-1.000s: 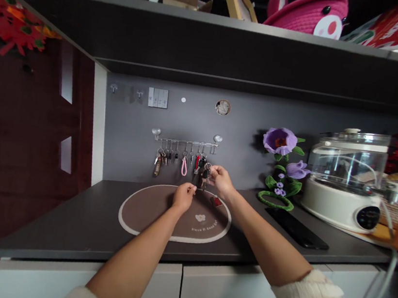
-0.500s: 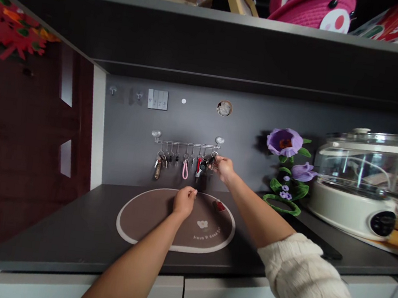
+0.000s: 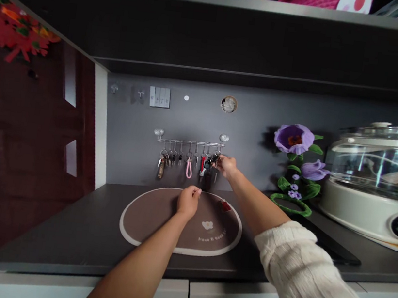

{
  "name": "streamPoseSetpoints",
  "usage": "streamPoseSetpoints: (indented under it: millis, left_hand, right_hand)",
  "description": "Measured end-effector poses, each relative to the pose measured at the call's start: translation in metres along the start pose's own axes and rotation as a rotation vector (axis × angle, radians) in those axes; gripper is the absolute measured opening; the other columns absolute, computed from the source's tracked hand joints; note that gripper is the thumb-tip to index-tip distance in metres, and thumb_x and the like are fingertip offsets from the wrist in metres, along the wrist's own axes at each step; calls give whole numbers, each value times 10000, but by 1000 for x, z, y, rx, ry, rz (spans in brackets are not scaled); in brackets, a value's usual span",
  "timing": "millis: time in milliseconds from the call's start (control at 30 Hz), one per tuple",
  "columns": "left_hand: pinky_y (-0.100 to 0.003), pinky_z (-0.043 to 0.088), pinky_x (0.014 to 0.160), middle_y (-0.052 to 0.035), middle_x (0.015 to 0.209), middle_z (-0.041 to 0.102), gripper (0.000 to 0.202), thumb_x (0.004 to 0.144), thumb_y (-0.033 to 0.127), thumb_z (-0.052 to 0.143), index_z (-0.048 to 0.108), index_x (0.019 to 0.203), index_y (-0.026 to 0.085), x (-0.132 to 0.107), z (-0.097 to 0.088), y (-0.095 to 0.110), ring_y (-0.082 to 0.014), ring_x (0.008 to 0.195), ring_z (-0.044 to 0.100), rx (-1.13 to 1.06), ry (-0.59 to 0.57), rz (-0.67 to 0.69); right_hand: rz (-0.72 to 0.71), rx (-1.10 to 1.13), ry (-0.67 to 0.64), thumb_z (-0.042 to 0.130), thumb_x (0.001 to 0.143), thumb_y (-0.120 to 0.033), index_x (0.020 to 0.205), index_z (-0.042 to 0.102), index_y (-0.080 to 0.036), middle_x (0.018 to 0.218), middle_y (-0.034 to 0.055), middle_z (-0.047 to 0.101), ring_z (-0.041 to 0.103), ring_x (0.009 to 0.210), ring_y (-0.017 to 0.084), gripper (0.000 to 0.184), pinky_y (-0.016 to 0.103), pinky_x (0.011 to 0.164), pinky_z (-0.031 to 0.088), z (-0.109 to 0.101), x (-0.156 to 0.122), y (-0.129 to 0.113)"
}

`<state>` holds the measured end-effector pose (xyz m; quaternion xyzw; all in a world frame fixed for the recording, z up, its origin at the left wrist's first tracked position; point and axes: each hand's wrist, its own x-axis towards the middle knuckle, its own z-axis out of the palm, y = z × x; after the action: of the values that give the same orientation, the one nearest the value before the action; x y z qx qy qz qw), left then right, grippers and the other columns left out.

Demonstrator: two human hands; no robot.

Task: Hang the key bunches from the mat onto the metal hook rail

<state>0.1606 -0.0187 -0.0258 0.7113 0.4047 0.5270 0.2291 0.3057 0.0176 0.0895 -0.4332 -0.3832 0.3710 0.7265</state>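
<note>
At the right end of a clear hook rack (image 3: 193,143) on the grey wall, my right hand (image 3: 226,166) pinches a bunch of keys (image 3: 216,160) at its ring. Several other key bunches hang along the rack, with a brown tag (image 3: 161,168), a pink strap loop (image 3: 189,168) and a red key holder (image 3: 203,163) among them. My left hand (image 3: 188,202) is closed above the brown oval mat (image 3: 148,223), below the rack. Its curled fingers hide whatever may be inside. A small red item (image 3: 225,206) lies on the mat's right part.
A low shelf (image 3: 214,33) spans above the rack. Purple artificial flowers (image 3: 293,139) and a white appliance with a clear top (image 3: 363,205) stand at the right on the dark counter (image 3: 73,235). Two small hooks (image 3: 140,94) and a switch panel (image 3: 159,97) are on the wall.
The view has shifted slightly, moving the shelf higher in the picture and the counter things to the right. My right hand stays at the rack's right end; my left hand remains closed over the mat.
</note>
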Motion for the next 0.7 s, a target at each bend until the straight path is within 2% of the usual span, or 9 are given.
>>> streamPoseSetpoints:
  millis: [233,433,567,700]
  left_hand:
    - [-214,338,537,-15,598,577,188,745,275,453,553,639,157,0,0,-1,-103,544,487,-9,-1,-1]
    - [-212,342,538,-11,600,577,180,742,266,454,552,640,155,0,0,-2,-99,544,489,-14,-4,-11]
    - [-219,355,551,-16,610,581,176,739,268,455,558,652,156,0,1,-2,-107,561,502,-40,-4,-5]
    - [-224,371,572,-19,624,583,157,733,252,463,566,666,154,0,0,-1,-109,575,509,-68,-19,0]
  right_hand:
    - [-2,-68,41,425,688,-47,620,465,-161,455,-26,450,417,388,62,139,207,418,405,-8,2,9]
    - [-56,-96,28,478,662,-83,586,471,-160,434,-46,425,380,396,50,109,197,443,404,-16,7,17]
    - [-81,-110,3,500,649,-96,551,469,-159,458,-33,457,397,415,48,120,177,442,371,-20,6,19]
    - [-83,-137,42,508,628,-87,535,477,-158,479,-24,478,398,427,48,121,171,434,349,-25,3,22]
